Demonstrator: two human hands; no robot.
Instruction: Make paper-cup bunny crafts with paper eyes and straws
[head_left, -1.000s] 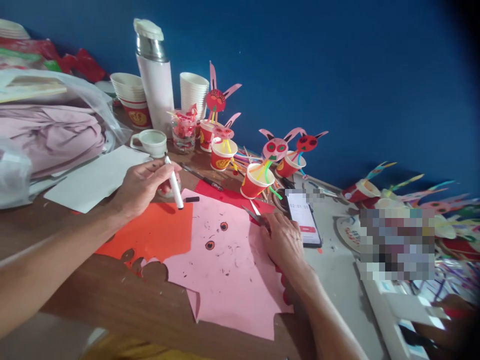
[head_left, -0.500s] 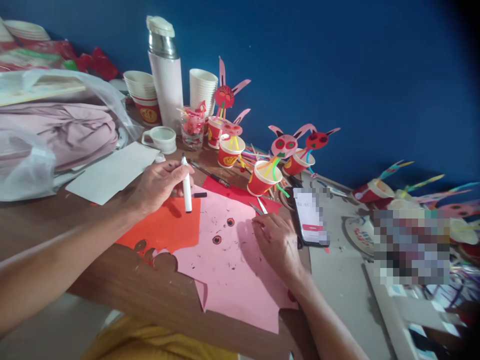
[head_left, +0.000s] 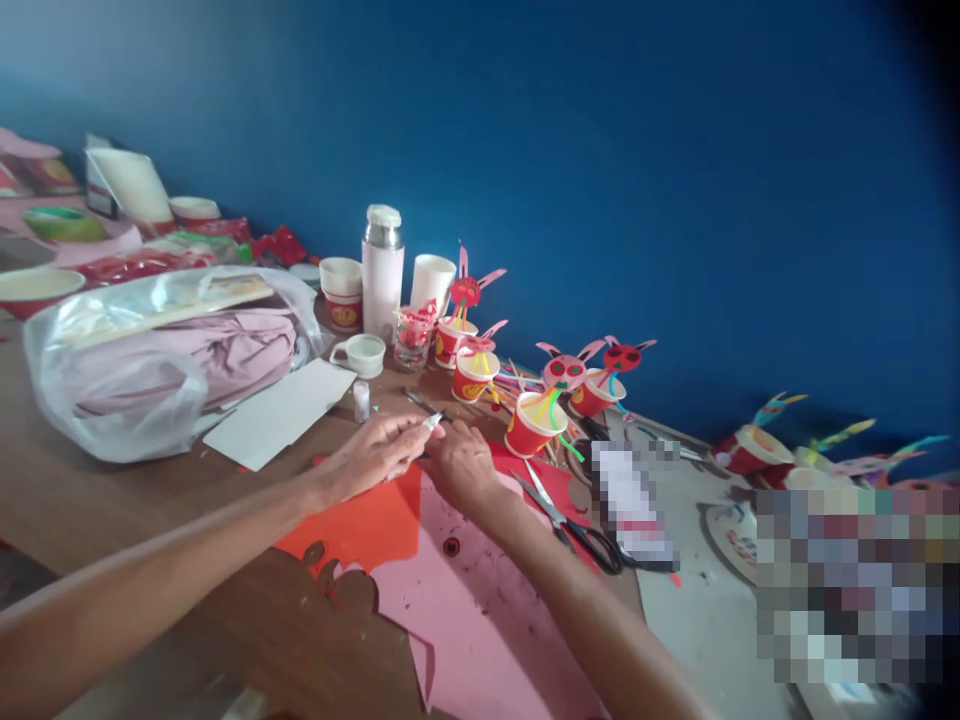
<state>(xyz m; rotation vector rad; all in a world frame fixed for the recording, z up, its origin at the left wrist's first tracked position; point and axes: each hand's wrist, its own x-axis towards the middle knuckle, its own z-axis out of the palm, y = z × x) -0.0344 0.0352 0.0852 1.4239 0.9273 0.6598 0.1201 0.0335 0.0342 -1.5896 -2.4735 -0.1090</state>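
Observation:
My left hand [head_left: 386, 450] is closed around a white marker [head_left: 433, 421], of which only one end shows past the fingers. Right beside it, my right hand [head_left: 463, 462] bends its fingers down near the top of the pink paper [head_left: 480, 600]; a small dark thing shows at its fingertips, too hidden to name. Orange paper [head_left: 375, 530] lies under the left wrist. The pink sheet has a drawn round eye [head_left: 451, 547], cut edges and dark marks. Black-handled scissors [head_left: 559, 510] rest on red paper [head_left: 555, 480], right of my right forearm.
Behind the hands stand paper cups with bunny-faced figures [head_left: 536, 425], a white mug [head_left: 361, 355], a flask [head_left: 382, 285] and a glass of wrapped sweets [head_left: 412, 338]. A plastic bag [head_left: 180, 360] and white card [head_left: 277, 415] lie left. A blurred phone [head_left: 630, 505] lies right.
My right hand has left the scissors and moved up and left, beside my left hand. The marker has tipped from upright to mostly hidden in my left hand. The view has tilted up.

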